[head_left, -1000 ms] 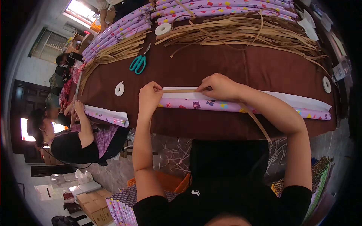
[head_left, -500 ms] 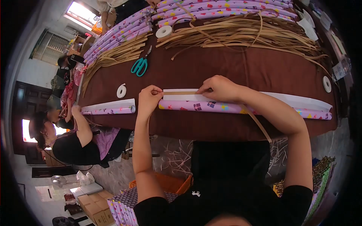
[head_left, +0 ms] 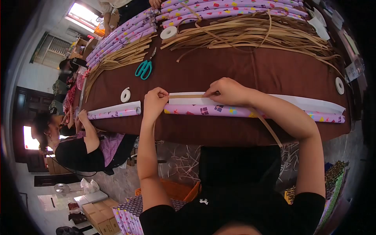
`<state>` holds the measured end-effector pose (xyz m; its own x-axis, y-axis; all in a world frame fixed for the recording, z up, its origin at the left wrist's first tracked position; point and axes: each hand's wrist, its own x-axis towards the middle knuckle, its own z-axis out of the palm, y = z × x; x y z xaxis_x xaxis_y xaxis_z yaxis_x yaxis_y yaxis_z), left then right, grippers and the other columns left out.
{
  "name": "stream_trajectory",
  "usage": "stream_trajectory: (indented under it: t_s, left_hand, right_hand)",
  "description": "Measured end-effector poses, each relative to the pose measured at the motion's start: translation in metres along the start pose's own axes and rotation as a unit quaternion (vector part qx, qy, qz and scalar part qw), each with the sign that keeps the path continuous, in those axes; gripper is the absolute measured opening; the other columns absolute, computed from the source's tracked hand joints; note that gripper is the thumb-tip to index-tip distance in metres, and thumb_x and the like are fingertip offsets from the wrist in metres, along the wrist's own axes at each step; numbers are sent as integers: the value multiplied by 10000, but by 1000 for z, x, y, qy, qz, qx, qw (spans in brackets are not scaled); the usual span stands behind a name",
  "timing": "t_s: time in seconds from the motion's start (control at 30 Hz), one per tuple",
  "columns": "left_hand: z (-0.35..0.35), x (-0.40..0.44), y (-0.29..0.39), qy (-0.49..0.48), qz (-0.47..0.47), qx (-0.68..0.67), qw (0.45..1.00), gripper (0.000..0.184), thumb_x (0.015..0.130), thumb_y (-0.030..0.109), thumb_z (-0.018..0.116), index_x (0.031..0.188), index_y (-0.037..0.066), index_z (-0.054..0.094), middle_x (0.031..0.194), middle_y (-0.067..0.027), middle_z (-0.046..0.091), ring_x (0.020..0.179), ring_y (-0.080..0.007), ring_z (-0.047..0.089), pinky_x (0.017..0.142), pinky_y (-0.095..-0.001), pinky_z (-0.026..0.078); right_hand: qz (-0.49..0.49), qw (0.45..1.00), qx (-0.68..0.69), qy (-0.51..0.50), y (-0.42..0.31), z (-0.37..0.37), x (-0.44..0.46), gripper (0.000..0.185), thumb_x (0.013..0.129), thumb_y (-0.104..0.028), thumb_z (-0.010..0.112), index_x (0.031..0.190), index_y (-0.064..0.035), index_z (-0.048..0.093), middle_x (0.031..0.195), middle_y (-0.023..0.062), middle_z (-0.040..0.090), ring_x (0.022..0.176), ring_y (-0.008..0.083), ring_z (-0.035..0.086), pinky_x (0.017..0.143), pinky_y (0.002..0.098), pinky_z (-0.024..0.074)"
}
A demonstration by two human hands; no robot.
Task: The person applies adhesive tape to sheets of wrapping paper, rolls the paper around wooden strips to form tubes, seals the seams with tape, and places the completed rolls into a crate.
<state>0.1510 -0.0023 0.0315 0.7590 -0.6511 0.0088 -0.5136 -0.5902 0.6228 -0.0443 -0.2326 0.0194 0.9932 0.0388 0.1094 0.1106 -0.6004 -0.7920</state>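
A roll of purple patterned wrapping paper (head_left: 211, 111) lies across the table in front of me, its white edge flap (head_left: 188, 100) turned up along the far side. Along that flap runs a narrow tan strip (head_left: 187, 96). My left hand (head_left: 155, 101) pinches the strip and flap at the roll's left end. Further right, my right hand (head_left: 226, 92) is closed with fingertips on the strip. From under my right forearm, a tan tail (head_left: 270, 128) hangs over the table's near edge; its join to the strip is hidden.
Teal-handled scissors (head_left: 144, 69), a white tape roll (head_left: 125, 94) and another paper roll (head_left: 117, 112) lie leftward. Tan strips (head_left: 243, 33) and finished rolls (head_left: 231, 7) are heaped at the back. A co-worker (head_left: 74, 149) sits at left; another person's hand (head_left: 155, 4) is at the far side.
My hands stay almost in place on the strip. At left, the co-worker's hands and head have shifted slightly; the far person's hand has come further into view.
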Motion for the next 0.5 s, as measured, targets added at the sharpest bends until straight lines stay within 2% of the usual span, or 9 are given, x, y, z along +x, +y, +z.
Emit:
stream_trajectory:
  t_s: [0.3, 0.5]
  left_hand:
    - [2, -3, 10, 17, 29, 96, 995, 125, 745, 50, 700, 853, -10, 675, 712, -121, 683, 654, -209, 676, 616, -314, 515]
    - [6, -20, 24, 58, 22, 220, 974, 190, 771, 80, 704, 941, 29, 638, 839, -119, 633, 797, -302, 633, 708, -406, 497]
  right_hand:
    - [3, 999, -28, -15, -1, -1, 1, 270, 795, -87, 606, 1026, -61, 744, 949, 133, 726, 883, 285, 690, 804, 379, 536]
    - [16, 999, -26, -17, 2, 2, 1, 277, 800, -88, 604, 1037, -71, 745, 949, 140, 727, 886, 286, 692, 804, 379, 539]
